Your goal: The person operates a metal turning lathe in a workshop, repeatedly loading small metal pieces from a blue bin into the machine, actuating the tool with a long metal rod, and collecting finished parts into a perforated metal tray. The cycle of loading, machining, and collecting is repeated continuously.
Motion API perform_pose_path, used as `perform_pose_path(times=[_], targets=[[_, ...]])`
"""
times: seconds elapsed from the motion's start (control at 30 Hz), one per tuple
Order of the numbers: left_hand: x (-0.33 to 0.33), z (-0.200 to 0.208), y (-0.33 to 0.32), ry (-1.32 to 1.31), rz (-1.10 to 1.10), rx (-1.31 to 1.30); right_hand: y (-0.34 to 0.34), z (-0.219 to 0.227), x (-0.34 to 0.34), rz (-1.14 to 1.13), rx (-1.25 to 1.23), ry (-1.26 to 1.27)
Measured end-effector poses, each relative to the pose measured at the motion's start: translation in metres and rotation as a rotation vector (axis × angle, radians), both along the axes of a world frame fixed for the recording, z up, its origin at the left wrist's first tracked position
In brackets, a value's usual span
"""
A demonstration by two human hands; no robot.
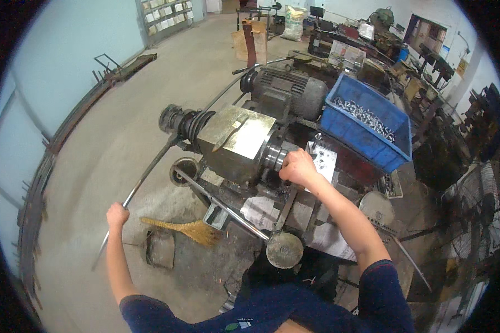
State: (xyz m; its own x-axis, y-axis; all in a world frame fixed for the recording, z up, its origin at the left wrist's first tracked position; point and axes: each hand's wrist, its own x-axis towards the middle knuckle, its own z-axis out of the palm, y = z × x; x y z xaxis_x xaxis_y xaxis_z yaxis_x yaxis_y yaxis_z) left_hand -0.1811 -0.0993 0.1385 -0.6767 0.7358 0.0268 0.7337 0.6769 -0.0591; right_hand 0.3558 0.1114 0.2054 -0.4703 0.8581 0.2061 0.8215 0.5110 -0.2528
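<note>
My left hand [117, 215] is wrapped round a long metal lever rod [147, 171], which slants up to the rear end of a spindle machine. The machine's headstock [233, 147] is a boxy metal housing with a flat, shiny top, and a dark handle-like tool [231, 133] lies on it. At the bright round spindle nose [273, 156], my right hand [298, 166] has its fingers closed; what they hold, if anything, is hidden. Beside that hand is a white sheet [325, 162] with several small metal parts on it.
A blue crate [366, 150] of small shiny metal parts [366, 117] stands at the right, near a dark motor [291, 91]. A second rod [228, 208] runs towards a round metal disc [285, 250] before me. On the floor lie a straw broom [197, 230] and a dustpan [160, 248].
</note>
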Motion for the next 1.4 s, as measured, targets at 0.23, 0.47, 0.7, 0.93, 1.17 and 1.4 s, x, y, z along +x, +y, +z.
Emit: perform_pose_path(times=[0.23,0.47,0.7,0.93,1.17,1.4], targets=[[0.017,0.025,0.019,-0.229,0.192,-0.088,0.003,-0.005,0.006,-0.005,-0.012,0.026],[0.135,0.0,-0.048,-0.093,0.052,0.222,0.0,-0.006,0.006,0.041,-0.077,0.082],[0.186,0.006,-0.042,-0.15,0.068,0.193,-0.009,0.015,0.012,-0.082,-0.076,-0.075],[0.182,-0.002,-0.044,-0.1,0.032,0.221,0.004,0.068,0.125,-0.205,0.337,0.242],[0.215,0.034,-0.007,0.054,-0.404,0.129,-0.045,0.054,0.171,-0.094,0.119,0.366],[0.329,0.053,0.057,-0.382,-1.069,0.174,-0.162,0.015,0.273,-0.488,-0.155,0.424]])
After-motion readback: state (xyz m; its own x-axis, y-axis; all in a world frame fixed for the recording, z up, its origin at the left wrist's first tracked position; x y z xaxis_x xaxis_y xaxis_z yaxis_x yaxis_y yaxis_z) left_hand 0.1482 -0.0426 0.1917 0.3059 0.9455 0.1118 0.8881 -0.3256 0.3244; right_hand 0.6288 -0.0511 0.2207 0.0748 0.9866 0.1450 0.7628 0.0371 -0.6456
